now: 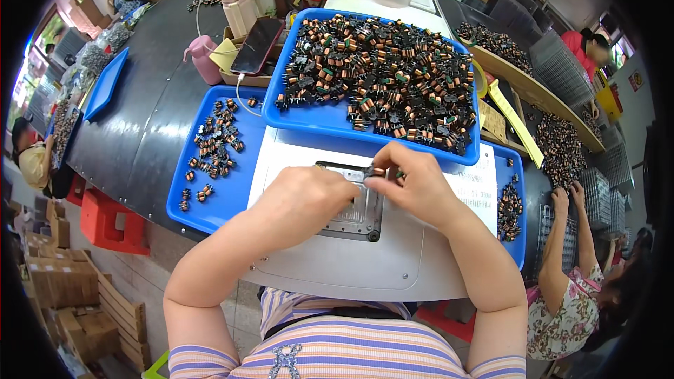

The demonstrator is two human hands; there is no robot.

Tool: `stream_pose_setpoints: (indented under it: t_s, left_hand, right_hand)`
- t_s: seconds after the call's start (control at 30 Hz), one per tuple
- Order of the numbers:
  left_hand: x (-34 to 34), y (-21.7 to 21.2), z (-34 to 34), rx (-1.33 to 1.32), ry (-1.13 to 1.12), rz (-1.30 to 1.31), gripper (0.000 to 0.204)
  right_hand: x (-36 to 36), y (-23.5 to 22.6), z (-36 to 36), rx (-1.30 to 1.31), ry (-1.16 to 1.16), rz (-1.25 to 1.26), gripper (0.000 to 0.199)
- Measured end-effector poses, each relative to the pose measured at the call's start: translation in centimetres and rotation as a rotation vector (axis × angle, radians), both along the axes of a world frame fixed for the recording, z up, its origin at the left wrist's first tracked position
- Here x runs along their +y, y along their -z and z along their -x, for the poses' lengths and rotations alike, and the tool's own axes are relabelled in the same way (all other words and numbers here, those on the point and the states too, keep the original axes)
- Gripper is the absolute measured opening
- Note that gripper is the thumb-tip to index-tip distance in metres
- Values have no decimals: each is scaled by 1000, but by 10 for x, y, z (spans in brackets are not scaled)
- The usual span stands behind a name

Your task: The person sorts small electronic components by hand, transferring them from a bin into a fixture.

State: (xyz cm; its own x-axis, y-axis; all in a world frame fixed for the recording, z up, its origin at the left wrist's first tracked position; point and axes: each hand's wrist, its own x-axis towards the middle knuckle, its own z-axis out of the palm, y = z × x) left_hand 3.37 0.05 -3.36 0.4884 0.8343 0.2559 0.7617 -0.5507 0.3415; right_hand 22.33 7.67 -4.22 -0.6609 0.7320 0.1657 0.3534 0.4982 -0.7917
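My right hand (415,181) pinches a small copper-wound coil part (374,170) just above a dark metal plate (354,219) set into a white machine top (330,260). My left hand (305,200) rests loosely curled on the plate's left side, fingers bent over its edge; whether it holds anything is hidden. Behind both hands a large blue tray (309,118) is heaped with several of the same black, copper and green coil parts (382,77).
A lower blue tray (225,203) at left holds several scattered coils (214,144), and more (510,210) lie at its right end. A phone (257,45), pink bottle (203,60) and jars stand behind. Another person's hands (567,200) work at right.
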Motion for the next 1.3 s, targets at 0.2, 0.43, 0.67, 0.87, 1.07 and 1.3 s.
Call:
stream_pose_setpoints:
  t_s: [0.2,0.43,0.67,0.87,1.07,1.3]
  left_hand:
    - [-7,-32,51,-198,-500,40,14]
    - [8,-23,48,-116,-539,-121,34]
    - [76,-3,4,-116,-261,-167,29]
    - [96,1,-16,-121,-332,-107,16]
    - [94,7,-16,-227,-237,-103,17]
    - [74,-22,1,-689,-266,278,23]
  right_hand:
    - [-8,11,1,-273,-213,-384,16]
    - [-12,6,10,-300,-300,-406,14]
    - [-18,7,17,-295,-286,-495,16]
    - [-16,8,14,-326,-300,-486,16]
    - [-24,9,16,-366,-311,-586,12]
    - [-3,-1,2,118,-136,137,8]
